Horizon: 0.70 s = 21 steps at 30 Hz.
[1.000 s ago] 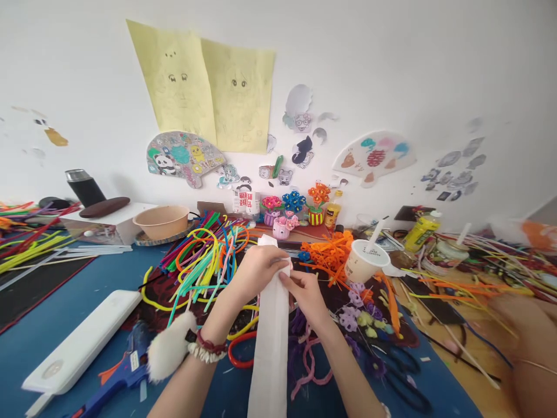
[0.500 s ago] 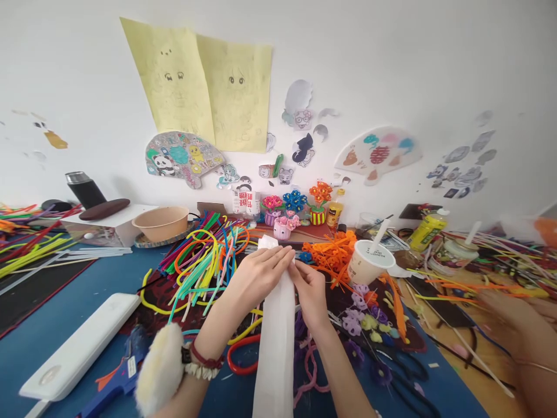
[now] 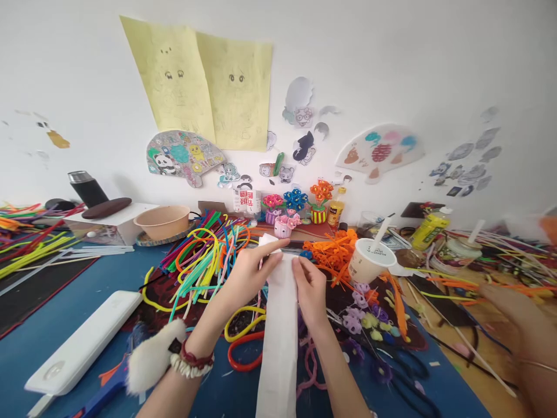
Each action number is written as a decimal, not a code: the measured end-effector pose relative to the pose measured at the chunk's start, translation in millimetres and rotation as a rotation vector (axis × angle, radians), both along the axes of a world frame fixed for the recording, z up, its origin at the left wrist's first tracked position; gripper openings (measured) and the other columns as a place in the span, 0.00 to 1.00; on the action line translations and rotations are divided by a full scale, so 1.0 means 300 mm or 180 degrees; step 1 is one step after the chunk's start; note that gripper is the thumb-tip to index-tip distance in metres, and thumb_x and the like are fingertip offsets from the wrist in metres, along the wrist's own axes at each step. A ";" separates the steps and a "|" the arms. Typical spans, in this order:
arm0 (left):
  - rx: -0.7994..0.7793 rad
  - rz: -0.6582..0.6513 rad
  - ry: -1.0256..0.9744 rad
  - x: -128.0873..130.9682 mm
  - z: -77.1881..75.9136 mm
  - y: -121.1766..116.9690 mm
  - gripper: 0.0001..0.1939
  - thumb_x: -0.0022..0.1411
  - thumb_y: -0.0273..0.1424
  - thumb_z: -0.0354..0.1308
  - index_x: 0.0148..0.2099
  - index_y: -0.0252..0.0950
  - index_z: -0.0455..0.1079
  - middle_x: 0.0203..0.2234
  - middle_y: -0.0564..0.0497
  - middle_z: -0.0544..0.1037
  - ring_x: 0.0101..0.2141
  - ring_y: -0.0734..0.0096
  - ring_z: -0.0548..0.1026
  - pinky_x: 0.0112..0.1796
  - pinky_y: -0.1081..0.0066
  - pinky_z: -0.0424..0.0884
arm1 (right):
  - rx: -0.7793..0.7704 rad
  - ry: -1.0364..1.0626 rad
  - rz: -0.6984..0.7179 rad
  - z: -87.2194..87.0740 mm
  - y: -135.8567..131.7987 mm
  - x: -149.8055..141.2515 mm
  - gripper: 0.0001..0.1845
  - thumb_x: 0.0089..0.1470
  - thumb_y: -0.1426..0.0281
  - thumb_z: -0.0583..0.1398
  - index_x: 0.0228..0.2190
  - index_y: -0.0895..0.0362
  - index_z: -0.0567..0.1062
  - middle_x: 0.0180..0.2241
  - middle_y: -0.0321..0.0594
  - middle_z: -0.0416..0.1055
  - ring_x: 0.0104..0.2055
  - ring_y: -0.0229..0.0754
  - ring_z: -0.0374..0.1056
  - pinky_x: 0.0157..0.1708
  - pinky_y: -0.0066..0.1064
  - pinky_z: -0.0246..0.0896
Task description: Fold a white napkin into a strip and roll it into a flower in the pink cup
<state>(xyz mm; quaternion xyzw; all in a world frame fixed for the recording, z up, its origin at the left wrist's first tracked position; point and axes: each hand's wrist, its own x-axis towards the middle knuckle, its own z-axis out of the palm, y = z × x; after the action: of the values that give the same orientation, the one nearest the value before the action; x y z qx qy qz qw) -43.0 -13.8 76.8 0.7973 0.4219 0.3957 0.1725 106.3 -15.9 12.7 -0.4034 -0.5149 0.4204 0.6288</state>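
A long white paper strip (image 3: 281, 337), thin like tissue, runs from the bottom edge of the view up to my hands. My right hand (image 3: 312, 284) pinches its upper right edge between thumb and bent fingers. My left hand (image 3: 246, 276) is at the strip's upper left, index finger stretched over the top end and thumb apart below it. The other left fingers are hidden. Just beyond the left hand shows a small white folded piece (image 3: 267, 238); whether it joins the strip I cannot tell. A red pipe cleaner loop (image 3: 243, 366) lies left of the strip.
Colourful pipe cleaners (image 3: 204, 249) lie at left, orange ones (image 3: 333, 252) at right. A paper cup (image 3: 369, 261), black-handled scissors (image 3: 409, 371), a glue gun (image 3: 108, 389) and a white case (image 3: 82, 342) surround the strip. Another person's hand (image 3: 509, 313) is at far right.
My left hand has shifted left and its fingers have lifted and parted, uncovering the strip's top end. My right hand keeps its pinch. The strip has shifted slightly right.
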 end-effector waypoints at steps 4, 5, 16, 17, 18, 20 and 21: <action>-0.0220 -0.0107 0.0103 -0.014 0.055 0.060 0.16 0.67 0.39 0.53 0.40 0.35 0.79 0.34 0.49 0.83 0.34 0.68 0.79 0.34 0.74 0.72 | 0.0128 -0.0163 0.0093 0.001 -0.003 0.007 0.18 0.57 0.55 0.59 0.34 0.58 0.78 0.27 0.35 0.70 0.29 0.37 0.63 0.29 0.26 0.57; -0.0281 -0.0234 0.0185 -0.016 0.064 0.073 0.14 0.65 0.39 0.57 0.37 0.36 0.79 0.31 0.51 0.83 0.31 0.70 0.78 0.32 0.75 0.70 | 0.0140 -0.0184 0.0111 0.001 -0.003 0.007 0.18 0.58 0.55 0.59 0.35 0.57 0.78 0.28 0.36 0.70 0.29 0.37 0.63 0.29 0.26 0.58; -0.0156 -0.0055 0.0305 -0.005 0.046 0.062 0.05 0.59 0.30 0.62 0.32 0.36 0.78 0.27 0.51 0.81 0.28 0.73 0.74 0.30 0.74 0.63 | -0.0355 -0.0063 0.0772 -0.057 -0.001 0.008 0.27 0.51 0.47 0.62 0.35 0.59 0.78 0.23 0.36 0.69 0.23 0.36 0.60 0.22 0.27 0.55; -0.0138 -0.0025 0.0296 -0.005 0.044 0.059 0.05 0.59 0.30 0.62 0.32 0.36 0.78 0.27 0.51 0.81 0.28 0.72 0.74 0.31 0.74 0.63 | -0.0409 -0.0076 0.0856 -0.065 -0.004 0.006 0.27 0.49 0.46 0.63 0.32 0.60 0.78 0.21 0.36 0.67 0.21 0.35 0.58 0.21 0.26 0.54; -0.0131 -0.0008 0.0292 -0.004 0.042 0.058 0.05 0.59 0.30 0.62 0.32 0.36 0.78 0.27 0.51 0.81 0.28 0.72 0.73 0.31 0.74 0.63 | -0.0453 -0.0083 0.0897 -0.073 -0.006 0.002 0.28 0.48 0.46 0.63 0.30 0.61 0.78 0.19 0.35 0.65 0.20 0.34 0.56 0.20 0.26 0.52; -0.0147 -0.0006 0.0289 -0.005 0.037 0.058 0.06 0.59 0.31 0.62 0.32 0.36 0.78 0.26 0.51 0.80 0.28 0.72 0.73 0.31 0.74 0.63 | -0.0501 -0.0071 0.0847 -0.087 -0.009 -0.011 0.29 0.47 0.45 0.64 0.28 0.61 0.77 0.18 0.33 0.63 0.19 0.32 0.53 0.18 0.25 0.49; -0.0169 -0.0014 0.0285 -0.006 0.034 0.060 0.06 0.59 0.32 0.62 0.32 0.36 0.78 0.26 0.52 0.80 0.28 0.73 0.73 0.30 0.74 0.63 | -0.0508 -0.0057 0.0777 -0.092 -0.009 -0.018 0.29 0.47 0.45 0.64 0.28 0.61 0.77 0.18 0.32 0.62 0.19 0.32 0.51 0.18 0.25 0.47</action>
<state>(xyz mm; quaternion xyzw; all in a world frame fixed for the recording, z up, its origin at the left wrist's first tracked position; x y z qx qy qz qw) -44.8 4.0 87.0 0.8102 0.4378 0.3480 0.1755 100.8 -18.8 -15.0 -0.3902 -0.5306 0.5298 0.5343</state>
